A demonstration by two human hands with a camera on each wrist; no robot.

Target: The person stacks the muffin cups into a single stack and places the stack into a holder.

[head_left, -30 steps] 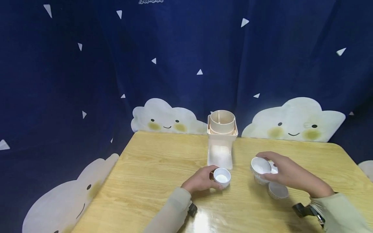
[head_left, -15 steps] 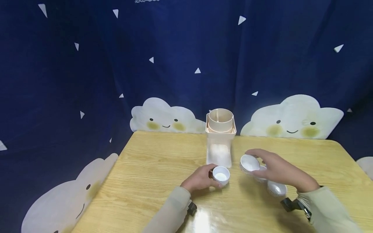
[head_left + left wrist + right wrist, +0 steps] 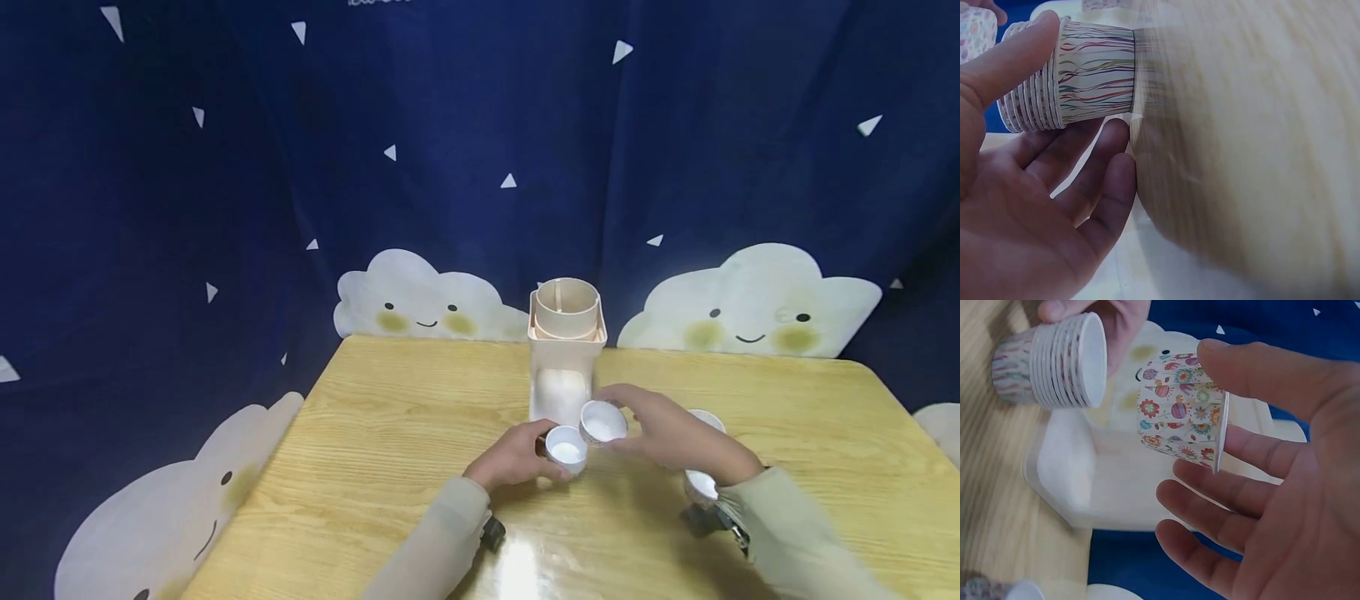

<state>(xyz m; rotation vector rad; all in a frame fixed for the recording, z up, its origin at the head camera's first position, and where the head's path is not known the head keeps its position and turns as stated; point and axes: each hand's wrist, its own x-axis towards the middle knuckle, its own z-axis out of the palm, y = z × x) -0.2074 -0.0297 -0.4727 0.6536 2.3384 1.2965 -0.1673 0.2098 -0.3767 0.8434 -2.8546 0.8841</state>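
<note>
My left hand (image 3: 517, 457) holds an upright stack of nested paper baking cups (image 3: 1097, 69) on the table, thumb on the rims and fingers behind. The lowest cup has wavy coloured stripes. Between thumb and fingers, my right hand (image 3: 660, 429) pinches a single baking cup (image 3: 1182, 409) with a floral print and white inside. This cup is tilted, raised beside the stack, and overlaps the stack's rim in the head view. Behind both hands stands a cream plastic holder (image 3: 567, 346) with a round tube on top and a flat foot.
Two more white cups, a far one (image 3: 707, 419) and a nearer one (image 3: 701, 487), sit on the wooden table (image 3: 405, 408) to the right, partly hidden by my right arm. A dark blue curtain (image 3: 450, 125) with clouds hangs behind the table.
My right hand has moved left with the floral cup, from above the other cups on the right to beside the stack. My left hand has stayed on the stack.
</note>
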